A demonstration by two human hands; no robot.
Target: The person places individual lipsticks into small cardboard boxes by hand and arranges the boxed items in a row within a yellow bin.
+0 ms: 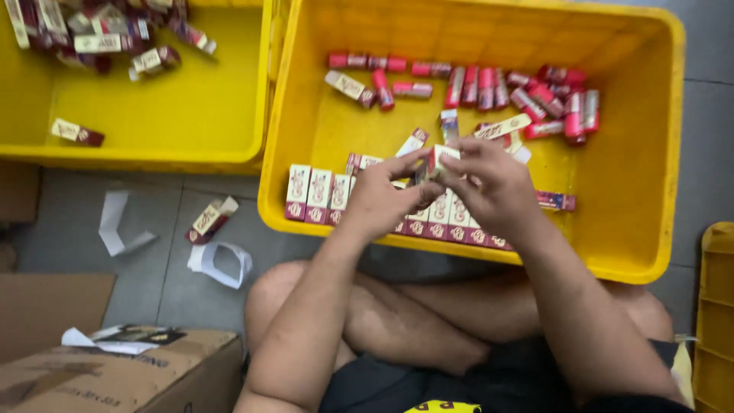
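Observation:
My left hand and my right hand meet over the near side of a yellow crate. Together they hold one small white and maroon carton between their fingertips. Below the hands a row of the same small cartons stands upright along the crate's near wall. Several pink and red tubes lie loose at the far side of the crate, with a few cartons among them.
A second yellow crate at the left holds more cartons in its far corner. A stray carton and paper scraps lie on the grey floor. A cardboard box stands at bottom left; another yellow crate edge shows at right.

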